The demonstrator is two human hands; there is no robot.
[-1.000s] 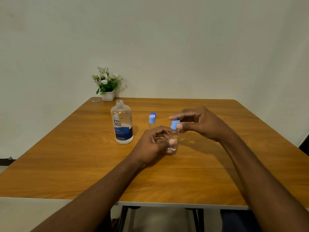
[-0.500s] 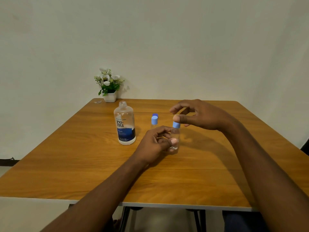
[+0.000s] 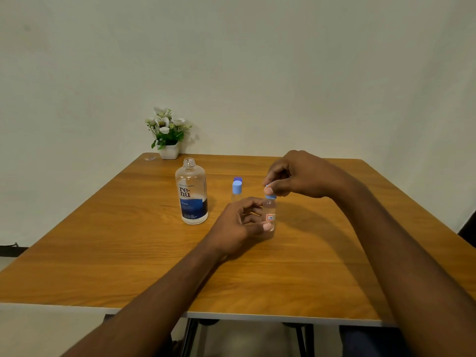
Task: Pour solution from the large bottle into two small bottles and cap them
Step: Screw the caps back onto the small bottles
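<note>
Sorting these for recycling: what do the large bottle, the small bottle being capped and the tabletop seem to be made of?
Large bottle: clear glossy plastic, probably; see-through wall, moulded threaded neck. Small bottle: clear plastic too, likely; its cap is matte blue plastic. Tabletop: wood-grain surface, smooth satin, perhaps laminate over board.

The large bottle stands upright on the wooden table, uncapped, its threaded neck open. It is clear plastic with a "renu" label whose lower half is dark blue, and it looks mostly empty, though the liquid level is hard to judge.

To its right stands the first small bottle, clear, upright and closed with a light blue cap. Just behind it a darker blue cap peeks out.

Further right and nearer the viewer, the second small bottle is upright, clear, with a small red-bordered sticker on its side. A light blue cap sits on its neck; whether it is fully tightened cannot be told.
</note>
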